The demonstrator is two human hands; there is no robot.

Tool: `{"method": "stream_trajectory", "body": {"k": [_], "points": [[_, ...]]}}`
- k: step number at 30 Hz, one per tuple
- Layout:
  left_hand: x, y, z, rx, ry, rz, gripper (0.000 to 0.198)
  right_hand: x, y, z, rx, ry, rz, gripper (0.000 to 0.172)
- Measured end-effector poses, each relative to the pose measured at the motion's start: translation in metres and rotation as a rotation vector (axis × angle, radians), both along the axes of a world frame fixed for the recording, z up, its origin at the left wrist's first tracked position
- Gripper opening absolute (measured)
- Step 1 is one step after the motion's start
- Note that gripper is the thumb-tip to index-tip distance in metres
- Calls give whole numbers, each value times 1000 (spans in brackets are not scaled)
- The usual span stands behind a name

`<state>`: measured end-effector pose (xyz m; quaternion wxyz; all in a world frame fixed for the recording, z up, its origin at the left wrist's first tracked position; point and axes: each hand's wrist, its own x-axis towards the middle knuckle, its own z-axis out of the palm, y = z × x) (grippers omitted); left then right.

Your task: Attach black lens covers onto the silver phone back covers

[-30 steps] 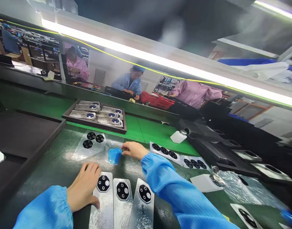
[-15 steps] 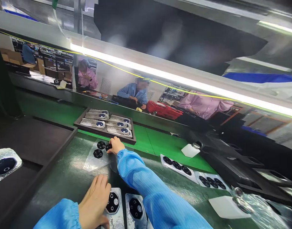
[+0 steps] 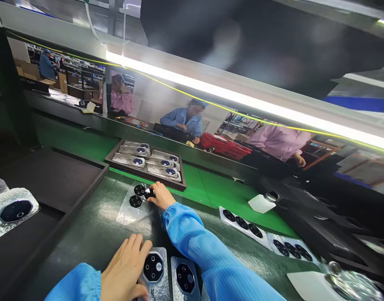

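Observation:
My right hand [image 3: 160, 196] pinches a round black camera-lens piece [image 3: 149, 193] at the edge of a clear plastic sheet [image 3: 133, 207]. Two matching black pieces [image 3: 136, 195] lie on that sheet. My left hand [image 3: 125, 269] grips the side of a silver phone back cover [image 3: 154, 271], partly hiding it. The cover's black camera module faces up. Another silver cover [image 3: 184, 280] lies right next to it, cut off by the bottom of the view.
A dark tray [image 3: 132, 170] of silver covers stands ahead. Backing sheets of black pieces [image 3: 243, 228] and white dispenser bottles [image 3: 260, 204] lie to the right. A dark bin [image 3: 47, 179] is at left. Co-workers sit and stand beyond the bench.
My right hand has moved from a blue film patch to the black pieces and lifted one from the sheet. The blue patch has gone from view, and the view has swung, shifting the covers downward.

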<state>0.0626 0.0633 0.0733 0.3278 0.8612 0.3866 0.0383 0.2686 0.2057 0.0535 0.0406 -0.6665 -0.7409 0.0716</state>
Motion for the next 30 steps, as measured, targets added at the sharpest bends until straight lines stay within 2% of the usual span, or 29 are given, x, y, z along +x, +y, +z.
{"method": "stream_trajectory", "body": {"k": [6, 9, 15, 18, 21, 24, 28, 30], "points": [[1, 1, 0, -15, -13, -3, 65, 6, 1, -1, -35, 29, 79, 32], [-2, 1, -3, -80, -72, 7, 62, 8, 1, -1, -37, 85, 74, 32], [-6, -2, -14, -348, -289, 47, 67, 25, 7, -1, -85, 300, -13, 29], [-4, -3, -25, -594, -430, 77, 68, 35, 8, 4, -83, 418, -53, 27], [0, -2, -38, -864, -653, 127, 79, 46, 2, 20, -30, 515, -73, 24], [3, 1, -42, -1008, -800, 180, 85, 59, -19, 48, 29, 603, -64, 27], [8, 6, -32, -1057, -801, 171, 59, 76, -76, 87, 73, 678, -23, 35], [12, 7, -24, -1065, -776, 169, 47, 81, -112, 99, 99, 682, 2, 32]]}}
